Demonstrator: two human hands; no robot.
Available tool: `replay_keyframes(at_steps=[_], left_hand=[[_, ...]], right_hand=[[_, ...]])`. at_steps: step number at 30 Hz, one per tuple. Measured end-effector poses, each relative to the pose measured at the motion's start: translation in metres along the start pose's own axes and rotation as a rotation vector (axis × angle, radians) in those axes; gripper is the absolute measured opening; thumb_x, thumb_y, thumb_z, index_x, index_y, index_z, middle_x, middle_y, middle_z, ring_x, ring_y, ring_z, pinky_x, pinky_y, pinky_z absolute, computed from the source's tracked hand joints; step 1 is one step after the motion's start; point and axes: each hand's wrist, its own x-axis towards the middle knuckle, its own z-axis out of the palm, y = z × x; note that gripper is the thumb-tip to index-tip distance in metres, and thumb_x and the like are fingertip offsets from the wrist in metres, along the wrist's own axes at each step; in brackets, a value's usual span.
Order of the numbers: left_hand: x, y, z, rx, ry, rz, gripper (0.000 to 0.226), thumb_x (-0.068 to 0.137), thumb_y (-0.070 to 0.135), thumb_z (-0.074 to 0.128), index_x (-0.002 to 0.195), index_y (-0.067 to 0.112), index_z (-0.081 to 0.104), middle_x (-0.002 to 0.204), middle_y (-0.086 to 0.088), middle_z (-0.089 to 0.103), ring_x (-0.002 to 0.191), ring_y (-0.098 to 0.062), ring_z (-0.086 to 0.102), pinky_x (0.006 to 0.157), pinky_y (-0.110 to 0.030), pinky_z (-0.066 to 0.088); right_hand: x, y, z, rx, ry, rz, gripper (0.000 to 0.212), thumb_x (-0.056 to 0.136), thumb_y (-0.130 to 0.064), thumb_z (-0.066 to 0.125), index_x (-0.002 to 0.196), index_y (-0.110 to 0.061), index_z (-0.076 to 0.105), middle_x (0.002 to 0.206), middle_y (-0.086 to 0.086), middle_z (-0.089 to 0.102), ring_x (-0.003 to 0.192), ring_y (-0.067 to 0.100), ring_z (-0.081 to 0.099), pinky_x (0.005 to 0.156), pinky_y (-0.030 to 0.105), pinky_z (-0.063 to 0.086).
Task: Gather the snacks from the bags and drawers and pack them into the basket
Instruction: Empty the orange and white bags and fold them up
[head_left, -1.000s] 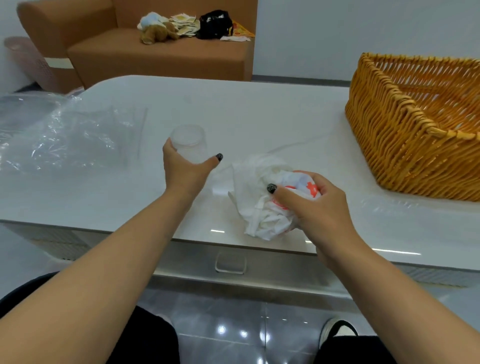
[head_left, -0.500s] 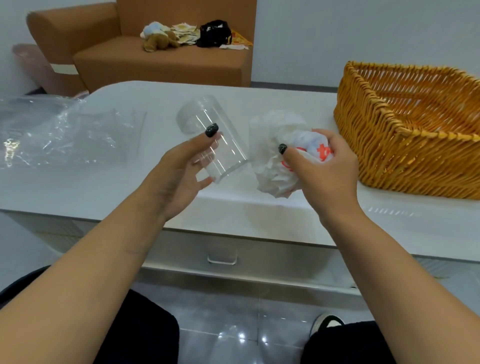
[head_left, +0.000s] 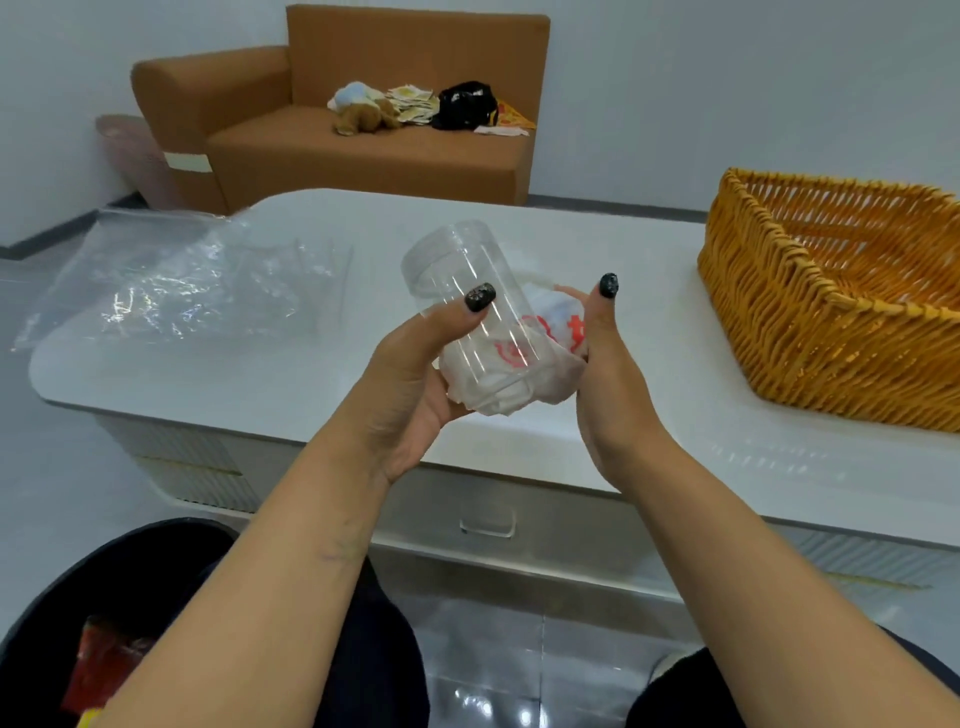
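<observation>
Clear plastic jar, smooth cylinder, long axis tilted, closed end pointing up-left; left hand grips it. Right hand clutches crumpled white bag. Woven wicker basket right.

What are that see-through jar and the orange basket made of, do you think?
The jar looks like clear, glossy hard plastic: the white bag shows through it and light streaks run down its wall. Glass can't be excluded. The basket looks like woven wicker or rattan, with visible twisted orange-yellow strands.
</observation>
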Motion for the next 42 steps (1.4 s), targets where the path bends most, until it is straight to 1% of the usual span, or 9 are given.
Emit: replay_keyframes(at_steps=[9,13,15,17,21,27,32,35,42], left_hand=[[-0.068,0.013,-0.103,0.027,0.339,0.111,0.070,0.061,0.041,0.083,0.121,0.009,0.065,0.122,-0.019,0.067,0.115,-0.036,0.063,0.101,-0.061,0.044],[-0.112,-0.005,-0.185,-0.001,0.525,0.062,0.092,0.045,0.047,0.092,0.121,0.004,0.063,0.122,-0.021,0.066,0.113,-0.036,0.064,0.091,-0.048,0.055],[-0.135,-0.022,-0.224,0.010,0.676,-0.008,0.074,0.054,0.041,0.087,0.115,0.004,0.065,0.116,-0.019,0.069,0.099,-0.028,0.070,0.075,-0.038,0.061],[-0.157,-0.040,-0.256,0.032,0.803,-0.126,0.041,0.074,0.026,0.073,0.109,0.007,0.066,0.112,-0.018,0.070,0.087,-0.023,0.072,0.066,-0.033,0.059],[-0.182,-0.073,-0.305,0.289,0.959,-0.367,0.044,0.077,0.027,0.078,0.116,0.011,0.063,0.112,-0.011,0.067,0.097,-0.023,0.065,0.085,-0.041,0.053],[-0.174,-0.124,-0.351,0.812,0.827,-0.614,0.069,0.064,0.045,0.083,0.118,0.011,0.059,0.114,-0.007,0.059,0.094,-0.020,0.060,0.074,-0.031,0.049],[-0.157,-0.182,-0.371,1.095,0.575,-0.862,0.061,0.079,0.047,0.074,0.123,0.008,0.058,0.124,-0.015,0.061,0.112,-0.030,0.057,0.084,-0.029,0.044],[-0.151,-0.215,-0.375,1.269,0.486,-1.115,0.077,0.081,0.068,0.058,0.140,0.018,0.047,0.155,-0.015,0.028,0.141,-0.035,0.028,0.109,-0.042,0.034],[-0.131,-0.207,-0.364,1.261,0.559,-1.142,0.074,0.082,0.064,0.062,0.139,0.019,0.048,0.155,-0.023,0.013,0.142,-0.038,0.016,0.109,-0.040,0.033]], right_hand=[[-0.023,0.008,0.093,0.011,-0.113,0.175,0.028,0.101,-0.035,0.042,0.125,-0.031,0.053,0.125,-0.014,0.057,0.114,0.001,0.053,0.101,0.029,0.044],[-0.041,0.044,0.158,-0.245,-0.241,0.282,0.028,0.094,-0.025,0.054,0.122,-0.026,0.054,0.127,-0.007,0.049,0.104,0.006,0.052,0.072,0.010,0.039],[-0.057,0.074,0.188,-0.433,-0.362,0.279,0.030,0.093,-0.024,0.053,0.123,-0.023,0.052,0.127,-0.004,0.042,0.097,0.008,0.051,0.065,0.007,0.039],[-0.072,0.107,0.210,-0.649,-0.531,0.204,0.035,0.094,-0.025,0.051,0.128,-0.019,0.048,0.131,-0.002,0.035,0.110,0.015,0.047,0.082,0.016,0.044],[-0.087,0.156,0.230,-0.952,-0.724,0.126,0.045,0.094,-0.023,0.049,0.137,-0.013,0.039,0.139,0.006,0.030,0.127,0.028,0.036,0.098,0.039,0.042],[-0.085,0.176,0.240,-0.979,-0.843,0.222,0.059,0.092,-0.021,0.050,0.146,-0.014,0.027,0.150,0.007,0.020,0.136,0.030,0.025,0.107,0.037,0.034],[-0.084,0.180,0.241,-0.926,-0.834,0.266,0.056,0.093,-0.026,0.051,0.145,-0.016,0.031,0.152,0.004,0.018,0.139,0.025,0.022,0.110,0.035,0.032],[-0.083,0.182,0.235,-0.931,-0.836,0.291,0.056,0.094,-0.026,0.050,0.145,-0.016,0.032,0.152,0.003,0.018,0.140,0.023,0.022,0.110,0.035,0.033],[-0.076,0.190,0.222,-0.912,-0.802,0.352,0.052,0.094,-0.025,0.051,0.143,-0.017,0.036,0.149,0.001,0.022,0.138,0.022,0.025,0.108,0.031,0.034]])
